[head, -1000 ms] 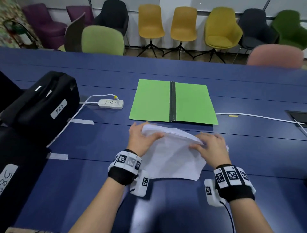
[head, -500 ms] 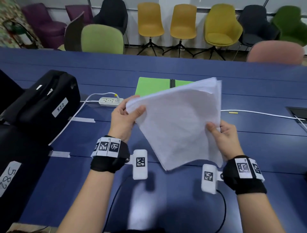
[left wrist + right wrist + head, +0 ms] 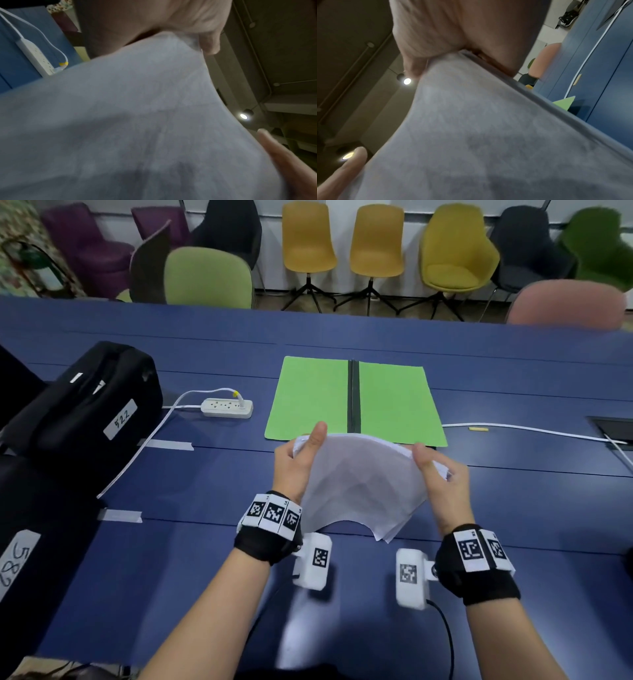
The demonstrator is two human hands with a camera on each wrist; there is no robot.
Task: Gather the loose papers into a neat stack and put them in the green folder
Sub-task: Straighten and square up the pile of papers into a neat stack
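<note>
A stack of white papers is held above the blue table, bowed upward in the middle, its near edge drooping toward me. My left hand grips its left side with the thumb on top. My right hand grips its right side, thumb on top as well. The green folder lies open and flat just beyond the papers, a black spine down its middle. In both wrist views the papers fill most of the picture, blurred; a corner of the folder shows in the right one.
A white power strip with its cable lies left of the folder. A black bag stands at the far left. A white cable runs along the table to the right. Chairs line the far side.
The papers came up off the table, were tilted high in front of the folder, and are now lowered and held level near the folder's front edge. Both hands kept hold.
</note>
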